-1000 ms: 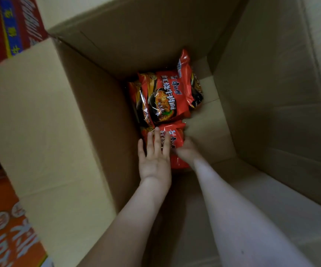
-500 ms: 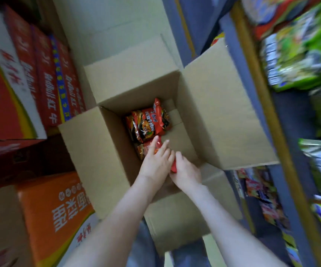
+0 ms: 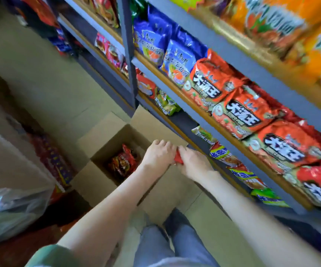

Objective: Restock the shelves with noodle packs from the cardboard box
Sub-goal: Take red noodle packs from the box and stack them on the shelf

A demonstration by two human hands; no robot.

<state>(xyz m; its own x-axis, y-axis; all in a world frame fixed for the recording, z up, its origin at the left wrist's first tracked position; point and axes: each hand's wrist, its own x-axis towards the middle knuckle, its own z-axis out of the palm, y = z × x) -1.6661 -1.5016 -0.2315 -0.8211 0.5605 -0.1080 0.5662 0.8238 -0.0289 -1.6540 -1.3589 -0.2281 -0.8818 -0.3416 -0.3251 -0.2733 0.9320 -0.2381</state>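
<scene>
I see clear plastic bag [image 3: 11, 199] far left. Cardboard box [image 3: 90, 182] open on floor, spare noodle packs [image 3: 123, 162] inside. Left hand [image 3: 158, 154] curls over red noodle pack [image 3: 178, 158], above box's right flap. Right hand [image 3: 194, 164] grips opposite side. Pack mostly hidden between hands. Shelves [image 3: 129, 54] at right, orange packs [image 3: 238, 110] stocked.

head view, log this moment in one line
left hand, right hand: both grip red plastic noodle pack | brown cardboard box: open, red packs inside | grey metal shelves: not yet reached
</scene>
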